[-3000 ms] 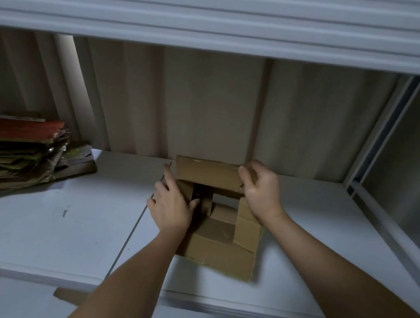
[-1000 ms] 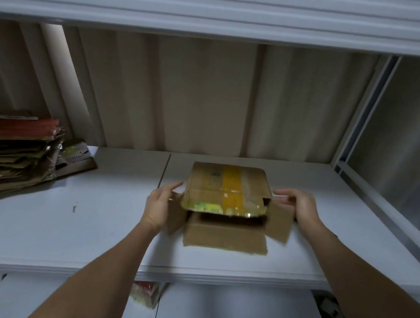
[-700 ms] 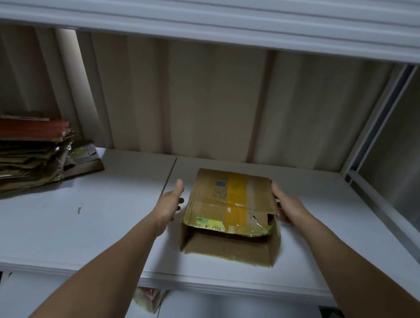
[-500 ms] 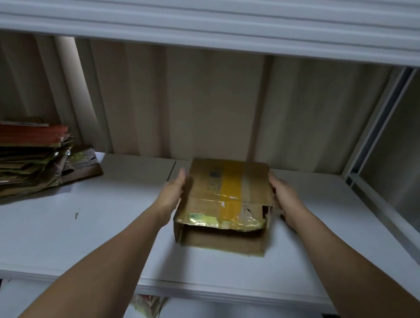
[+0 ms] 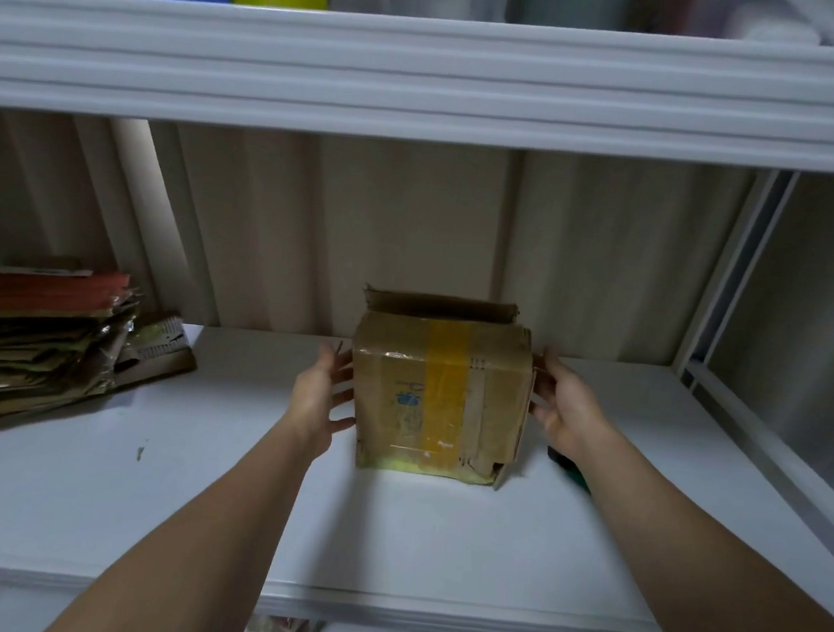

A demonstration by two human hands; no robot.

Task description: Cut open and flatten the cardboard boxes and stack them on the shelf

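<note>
A: Starting at the left, what is on the shelf [image 5: 81,502]?

B: A stack of flattened cardboard [image 5: 30,345] at the far left end, with a red sheet on top. It lies where it lay in the earlier frames. That is where finished boxes belong.

A: And the person's left hand [image 5: 317,403]?

B: Its grip is apart: the fingers are spread and straight, laid flat against the left wall of the taped cardboard box [image 5: 440,394]. It presses the wall but does not curl round it.

A: What has changed with the box?

B: Half a second ago its taped face, with the yellow strip, sat on top and sagged, and an open gap showed beneath it. Now the box has been tipped so that face stands upright toward the camera, with a torn flap sticking up at the rear top edge. It sits mid-shelf, well apart from the stack, and is still box-shaped.

A: The right hand [image 5: 561,411]?

B: Also apart in its grip, fingers extended against the right wall, mirroring the left. Just beside the right wrist a small dark green object [image 5: 566,465] lies on the shelf; what it is cannot be told.

A: So where does the task stand?

B: Likely the person is turning the box to find a seam to cut or press. Flattening this one is not done, and stacking comes after.
</note>
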